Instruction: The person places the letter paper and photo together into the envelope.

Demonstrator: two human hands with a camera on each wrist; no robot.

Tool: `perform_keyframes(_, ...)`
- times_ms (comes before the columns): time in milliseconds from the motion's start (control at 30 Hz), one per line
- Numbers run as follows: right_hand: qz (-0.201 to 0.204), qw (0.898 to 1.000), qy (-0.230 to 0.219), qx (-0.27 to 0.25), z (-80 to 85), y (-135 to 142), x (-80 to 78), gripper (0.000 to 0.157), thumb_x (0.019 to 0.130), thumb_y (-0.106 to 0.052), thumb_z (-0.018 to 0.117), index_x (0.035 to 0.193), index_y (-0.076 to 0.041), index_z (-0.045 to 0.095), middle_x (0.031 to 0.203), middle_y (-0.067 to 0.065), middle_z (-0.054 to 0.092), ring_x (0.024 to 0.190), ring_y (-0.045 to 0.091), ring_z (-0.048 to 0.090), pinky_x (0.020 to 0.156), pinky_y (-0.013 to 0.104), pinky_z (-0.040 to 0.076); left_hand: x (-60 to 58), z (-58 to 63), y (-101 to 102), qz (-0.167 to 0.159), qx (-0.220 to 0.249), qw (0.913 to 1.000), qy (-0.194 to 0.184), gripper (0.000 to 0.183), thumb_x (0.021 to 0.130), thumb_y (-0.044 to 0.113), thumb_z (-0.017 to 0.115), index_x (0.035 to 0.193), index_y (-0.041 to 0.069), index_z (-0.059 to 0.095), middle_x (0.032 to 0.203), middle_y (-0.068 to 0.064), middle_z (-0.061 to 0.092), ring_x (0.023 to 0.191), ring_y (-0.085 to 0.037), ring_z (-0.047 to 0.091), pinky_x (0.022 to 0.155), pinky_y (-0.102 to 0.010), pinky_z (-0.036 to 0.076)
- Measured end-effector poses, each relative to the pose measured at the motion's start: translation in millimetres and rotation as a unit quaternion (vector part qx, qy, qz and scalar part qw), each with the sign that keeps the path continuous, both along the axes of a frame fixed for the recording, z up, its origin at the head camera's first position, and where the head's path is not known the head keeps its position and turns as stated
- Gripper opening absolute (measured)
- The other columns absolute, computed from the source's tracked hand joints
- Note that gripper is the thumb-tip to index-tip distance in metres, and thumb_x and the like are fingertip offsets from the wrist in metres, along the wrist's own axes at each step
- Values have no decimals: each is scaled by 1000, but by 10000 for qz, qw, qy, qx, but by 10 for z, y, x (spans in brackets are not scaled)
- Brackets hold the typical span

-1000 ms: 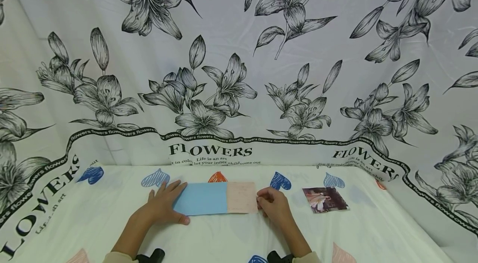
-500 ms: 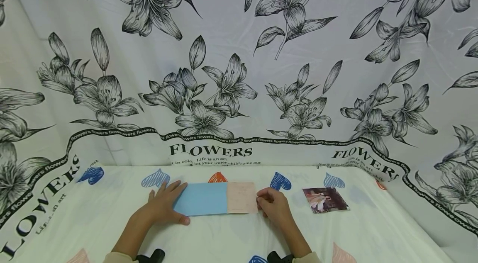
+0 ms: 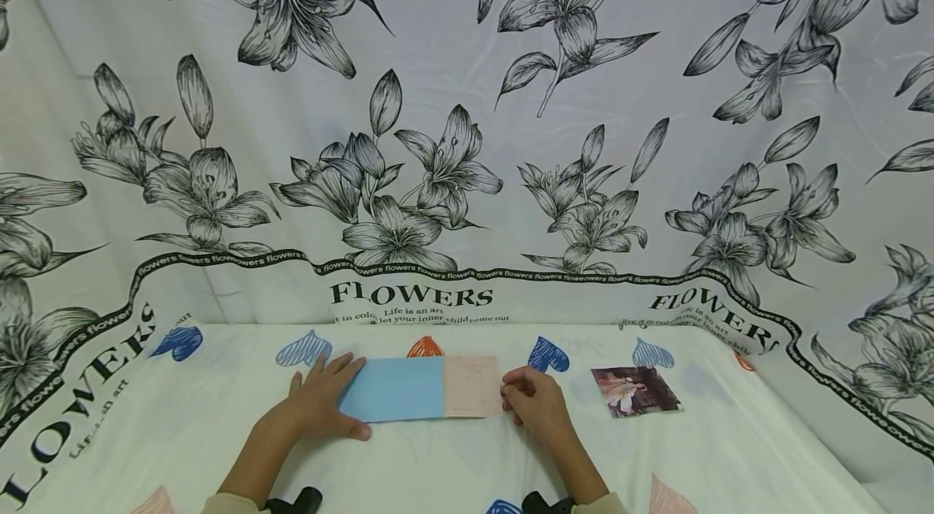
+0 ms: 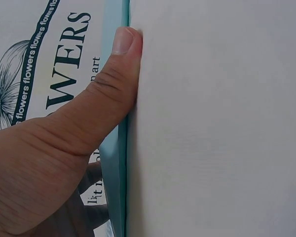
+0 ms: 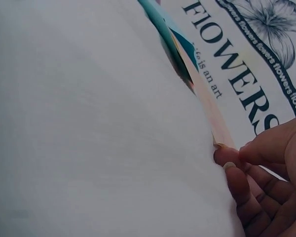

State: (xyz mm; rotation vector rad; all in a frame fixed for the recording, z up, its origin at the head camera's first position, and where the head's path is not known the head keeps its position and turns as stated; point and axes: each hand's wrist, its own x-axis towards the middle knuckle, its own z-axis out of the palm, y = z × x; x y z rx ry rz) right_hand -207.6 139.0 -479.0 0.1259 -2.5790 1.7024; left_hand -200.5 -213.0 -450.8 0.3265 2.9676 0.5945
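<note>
A light blue paper envelope lies flat on the white cloth, its length running left to right. From its right end sticks out a pale pink card. Spread across the envelope's left end, my left hand rests with fingers straight; in the left wrist view its thumb lies along the envelope's near edge. My right hand pinches the pink card's right edge between thumb and fingertips. In the right wrist view the envelope's mouth gapes a little around the card. The card's other end is hidden inside.
A photo card with a pale flower on dark brown lies to the right of my right hand. The cloth is printed with coloured hearts. A white curtain with black lilies hangs behind the table's far edge.
</note>
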Motion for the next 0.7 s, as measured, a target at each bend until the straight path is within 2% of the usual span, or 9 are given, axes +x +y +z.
perform_keyframes(700,17,9998,-63,-206,5,-11,-3,10,89,-6,62,98,-4,65,79,6,66,64,18,63,50,28,53,0,-15,-3,-32,21,10000,59,118,48,70,76,143,10,40,148,-19,31,133,-56,11,95,-78,4)
